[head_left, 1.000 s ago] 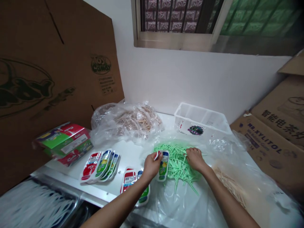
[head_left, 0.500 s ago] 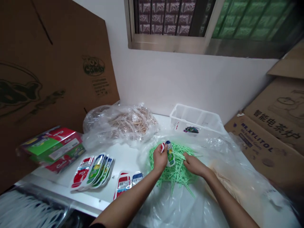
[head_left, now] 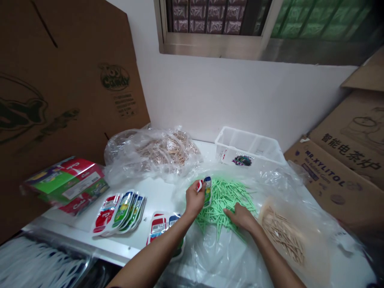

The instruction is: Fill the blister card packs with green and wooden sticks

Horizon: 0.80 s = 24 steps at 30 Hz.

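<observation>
Gripping the folded packet (head_left: pixel 207 192) between closed left-hand (head_left: pixel 195 197) fingers, we hold it above the left edge of the green sticks (head_left: pixel 229 194); our right hand (head_left: pixel 241 216), fingers part-curled, touches the pile, its grip unclear.

Green sticks (head_left: pixel 229 194): loose, crisscrossed heap on clear plastic (head_left: pixel 210 256) | blue-green packet (head_left: pixel 207 197): in left hand (head_left: pixel 195 199)

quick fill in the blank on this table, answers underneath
The ____ hand holds a packet.
The right hand is at a loose pile of sticks coloured ____.
The white basket stands to the ____ of the bagged brown sticks.
The gum carton reads "MR. ____".

left; green; right; XYLITOL
</observation>
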Tool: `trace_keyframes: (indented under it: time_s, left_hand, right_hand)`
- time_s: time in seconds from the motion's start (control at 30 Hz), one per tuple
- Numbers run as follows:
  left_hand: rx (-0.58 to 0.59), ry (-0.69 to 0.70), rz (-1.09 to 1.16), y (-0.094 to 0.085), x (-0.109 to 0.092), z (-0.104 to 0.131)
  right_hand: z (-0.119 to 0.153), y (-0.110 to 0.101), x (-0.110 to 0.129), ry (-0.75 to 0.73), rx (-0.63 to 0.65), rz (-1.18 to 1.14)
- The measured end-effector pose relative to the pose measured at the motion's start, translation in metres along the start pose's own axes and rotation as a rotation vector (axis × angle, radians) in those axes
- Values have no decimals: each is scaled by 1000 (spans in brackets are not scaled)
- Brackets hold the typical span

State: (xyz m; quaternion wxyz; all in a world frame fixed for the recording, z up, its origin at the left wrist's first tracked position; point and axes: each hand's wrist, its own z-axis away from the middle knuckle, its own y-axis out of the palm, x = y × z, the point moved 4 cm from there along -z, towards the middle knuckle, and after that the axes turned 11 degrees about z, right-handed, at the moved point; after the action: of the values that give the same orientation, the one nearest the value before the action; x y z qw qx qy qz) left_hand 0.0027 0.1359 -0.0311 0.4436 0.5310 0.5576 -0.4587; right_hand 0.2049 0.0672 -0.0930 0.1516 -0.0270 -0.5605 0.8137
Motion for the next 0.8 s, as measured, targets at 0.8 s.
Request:
trace_keyframes:
  time_s: [0.8]
  left_hand:
    - [33,16,99,70,-6,1]
  right_hand:
    - [17,-55,38,-521,-332,-231]
